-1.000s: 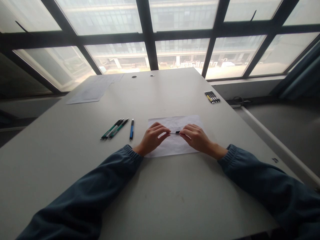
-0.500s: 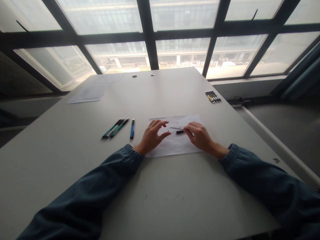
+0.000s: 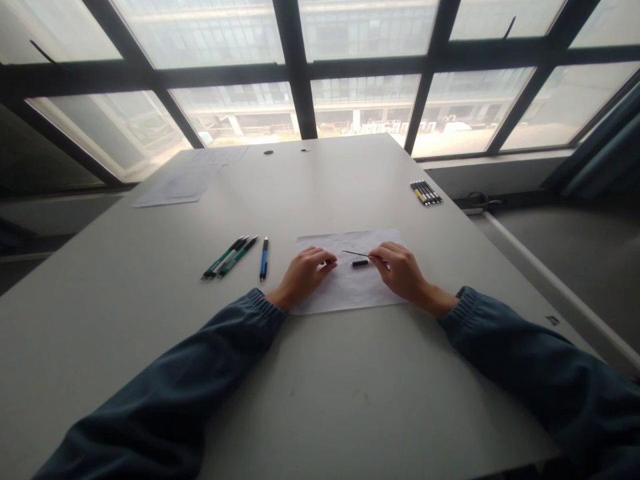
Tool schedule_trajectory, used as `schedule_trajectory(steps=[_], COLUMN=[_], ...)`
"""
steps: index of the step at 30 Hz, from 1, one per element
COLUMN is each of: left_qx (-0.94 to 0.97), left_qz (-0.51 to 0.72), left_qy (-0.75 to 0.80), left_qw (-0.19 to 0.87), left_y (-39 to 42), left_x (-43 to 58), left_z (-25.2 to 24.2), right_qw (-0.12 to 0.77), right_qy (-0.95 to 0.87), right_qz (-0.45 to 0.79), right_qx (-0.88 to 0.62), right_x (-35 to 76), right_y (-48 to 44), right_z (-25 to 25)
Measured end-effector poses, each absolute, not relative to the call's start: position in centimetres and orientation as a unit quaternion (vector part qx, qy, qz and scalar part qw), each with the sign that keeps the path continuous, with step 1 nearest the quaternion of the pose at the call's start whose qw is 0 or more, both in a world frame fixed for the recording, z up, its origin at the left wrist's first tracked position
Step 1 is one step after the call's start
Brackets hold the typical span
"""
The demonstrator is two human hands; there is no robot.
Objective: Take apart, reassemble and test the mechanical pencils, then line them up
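Note:
My right hand pinches a pen refill, thin and dark, whose free end points left above the white paper. Just below the refill, a short black pen barrel piece lies on the sheet, close to my right fingertips. My left hand rests at the paper's left side with thumb and fingertips pressed together. Whatever sits between those fingertips is too small to make out. Left of that hand a blue and black pen lies by itself on the table.
Several green and black pens lie in a group at the left. A row of black pens, one with yellow, sits near the table's right edge. More paper sheets lie at the far left of the white table, before the windows.
My left thumb and fingers have closed together over the spot where a tiny part lay on the paper. My right hand has barely moved and still holds the refill.

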State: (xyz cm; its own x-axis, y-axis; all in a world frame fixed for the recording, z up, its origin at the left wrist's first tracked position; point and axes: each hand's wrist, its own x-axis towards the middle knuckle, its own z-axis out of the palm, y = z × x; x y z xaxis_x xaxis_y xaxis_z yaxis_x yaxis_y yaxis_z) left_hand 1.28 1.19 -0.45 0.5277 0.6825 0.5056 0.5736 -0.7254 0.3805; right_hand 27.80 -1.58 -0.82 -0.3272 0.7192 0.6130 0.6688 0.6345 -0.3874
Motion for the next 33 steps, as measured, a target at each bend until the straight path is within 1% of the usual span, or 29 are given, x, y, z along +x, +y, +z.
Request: schedule_trajectory(steps=[5, 9, 33], left_qx=[0.821, 0.806, 0.832], left_qz=[0.429, 0.455, 0.433], left_qy=[0.365, 0.365, 0.322], left_qw=[0.091, 0.104, 0.127], left_y=[0.86, 0.64, 0.26], left_x=[1.6, 1.72, 1.87], left_z=[0.02, 0.2, 0.53], right_qw=[0.401, 0.405, 0.381], right_qy=[-0.814, -0.818, -0.846], right_qz=[0.036, 0.039, 0.012], right_qx=[-0.419, -0.406, -0.373], right_x=[27.87, 27.87, 27.55], right_y=[-1.51, -1.54, -1.81], right_z=[-0.93, -0.92, -0.42])
